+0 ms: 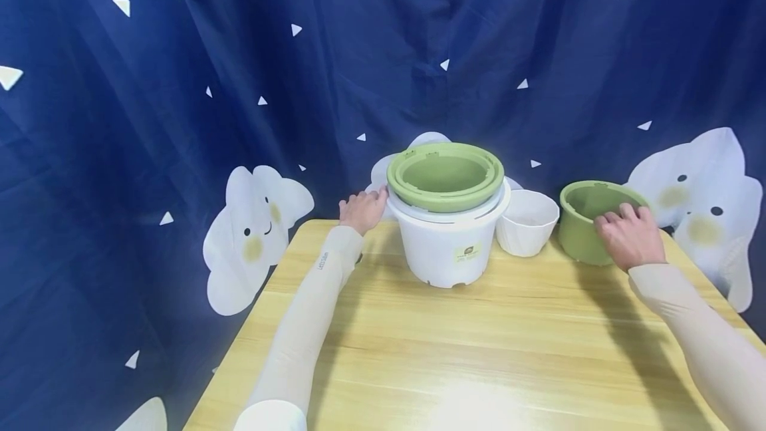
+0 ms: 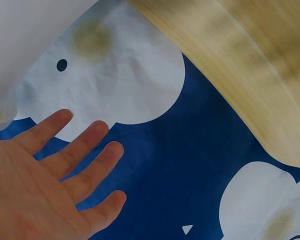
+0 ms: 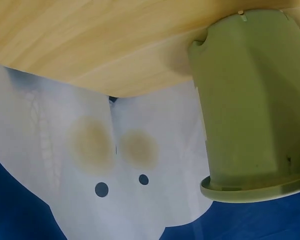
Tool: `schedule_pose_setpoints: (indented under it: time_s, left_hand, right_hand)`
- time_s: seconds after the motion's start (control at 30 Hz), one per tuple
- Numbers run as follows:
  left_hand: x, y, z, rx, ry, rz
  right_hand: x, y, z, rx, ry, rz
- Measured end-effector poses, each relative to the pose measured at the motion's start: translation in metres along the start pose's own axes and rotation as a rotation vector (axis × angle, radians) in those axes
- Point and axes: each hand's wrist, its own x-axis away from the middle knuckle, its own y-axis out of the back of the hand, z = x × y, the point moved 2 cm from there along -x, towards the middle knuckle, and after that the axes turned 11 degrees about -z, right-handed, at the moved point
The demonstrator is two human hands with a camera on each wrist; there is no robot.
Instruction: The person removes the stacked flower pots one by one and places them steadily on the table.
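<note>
In the head view my left hand (image 1: 363,210) is at the left side of a large white plant pot (image 1: 433,251), fingertips right by its rim. Its fingers are spread and nearly straight in the left wrist view, with nothing between them. Green pots (image 1: 413,199) sit nested in the top of the white one. On the right, my right hand (image 1: 633,237) overlaps the front right of a single green pot (image 1: 583,235), fingers loosely bent near the rim. That green pot (image 3: 255,110) stands upright on the table; only a fingertip shows in the right wrist view.
Between the white pot and the single green pot stands a small white faceted pot (image 1: 526,228). All are near the back edge of the wooden table (image 1: 455,344). A dark blue curtain (image 1: 359,52) with clouds and triangles hangs close behind and to the left.
</note>
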Motion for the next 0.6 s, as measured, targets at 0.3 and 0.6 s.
schedule_pose_setpoints:
  time_s: [0.3,0.6]
  left_hand:
    - [-0.002,-0.001,0.001,0.01,-0.002,-0.007]
    - [-0.001,-0.001,0.001,-0.01,-0.011,-0.015]
  right_hand:
    - [-0.002,0.001,0.001,-0.019,-0.01,0.017]
    - [-0.02,0.01,0.01,-0.084,-0.096,-0.128]
